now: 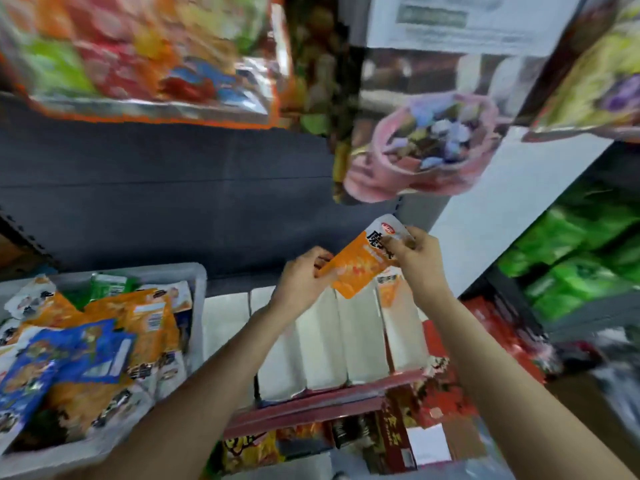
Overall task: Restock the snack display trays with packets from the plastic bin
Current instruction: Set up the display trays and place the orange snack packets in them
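A row of white display trays is seen on a shelf with a red front edge, and everything else is placed around them. To the left of the trays, touching their side, a pale plastic bin is heaped with glossy snack packets in orange, blue, white and green, lying at all angles. Behind the trays a dark grey back panel rises. Above the trays, large blurred bags of snacks are hung, and a pink-edged bag of mixed wrapped sweets hangs above and slightly right. To the right of the trays a white upright panel stands, with green packets beyond it. Red printed boxes are stacked at the lower right of the trays, and more packets sit on the shelf below.

Both forearms are stretched forward over the trays. One flat orange-and-white packet is held tilted above the far end of the trays, its lower corner over them. Its lower left edge is pinched by the left hand, fingers curled around it. Its upper white end is gripped by the right hand, thumb pressed on the front. The hands are close together, joined only by the packet.

The trays are narrow, long, smooth-walled channels set side by side. One more orange packet stands in the rightmost tray, partly hidden behind the right wrist. The held packet is shiny foil with black characters.
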The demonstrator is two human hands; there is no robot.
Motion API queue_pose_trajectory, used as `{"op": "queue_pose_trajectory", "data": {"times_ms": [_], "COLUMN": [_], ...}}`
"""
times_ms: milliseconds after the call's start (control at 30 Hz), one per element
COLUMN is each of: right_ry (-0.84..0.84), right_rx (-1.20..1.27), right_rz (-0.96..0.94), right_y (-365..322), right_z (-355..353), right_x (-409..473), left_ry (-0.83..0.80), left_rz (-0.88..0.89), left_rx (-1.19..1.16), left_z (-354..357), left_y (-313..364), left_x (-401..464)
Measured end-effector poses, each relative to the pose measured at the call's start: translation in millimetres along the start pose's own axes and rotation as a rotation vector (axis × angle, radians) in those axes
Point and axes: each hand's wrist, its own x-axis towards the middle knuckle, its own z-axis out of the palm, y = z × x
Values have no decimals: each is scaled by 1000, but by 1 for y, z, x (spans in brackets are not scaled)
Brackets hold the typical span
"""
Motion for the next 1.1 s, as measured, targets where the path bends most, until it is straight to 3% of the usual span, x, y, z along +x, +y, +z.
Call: {"op": "queue_pose_trajectory", "data": {"times_ms": [100, 267, 400, 800, 1000, 1100], "right_ry": [18, 22, 26, -447, -534, -478], "right_rx": [-37, -223, -360, -711, -887, -892], "right_rz": [-4, -55, -125, -227, -280, -303], "right_y": [11, 17, 23, 58, 75, 81], "right_z": [-30, -62, -69, -61, -54, -49], "right_x": [15, 25, 29, 42, 47, 47], "left_ry": [-56, -247, -315, -375, -290, -280], "left_rz": [37, 49, 70, 32, -19, -26], "left_rx": [66, 450, 559, 397, 359, 354], "left_z": [31, 62, 73, 77, 82, 84], "left_y": [9, 10, 8, 1, 0, 4], "left_x": [13, 34, 41, 49, 50, 50]}}
